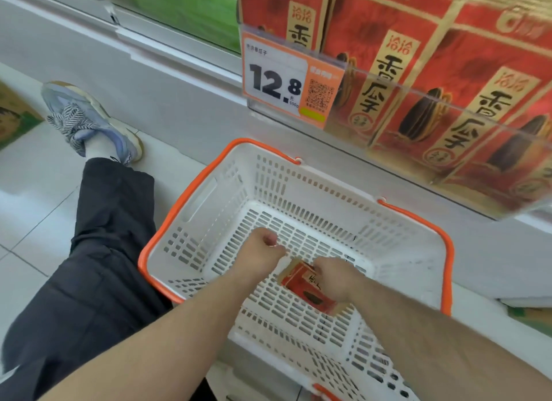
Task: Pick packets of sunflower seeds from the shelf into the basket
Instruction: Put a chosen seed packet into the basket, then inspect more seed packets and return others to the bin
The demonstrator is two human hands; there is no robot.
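Note:
A white slotted basket [191, 251] with orange handles stands on the floor below the shelf. Inside it, low over the bottom, my right hand [336, 276] grips a red sunflower seed packet [307, 290] by its upper edge. My left hand [264, 246] hovers inside the basket just left of the packet, fingers curled, holding nothing. Several more red packets [418, 80] stand in a row on the shelf at the upper right, behind a clear rail.
An orange price tag reading 12.8 [277, 77] hangs on the shelf rail. My leg in dark trousers [98, 251] and a blue shoe [86, 122] stretch over the white tiled floor on the left. A green carton [15, 116] sits at the far left.

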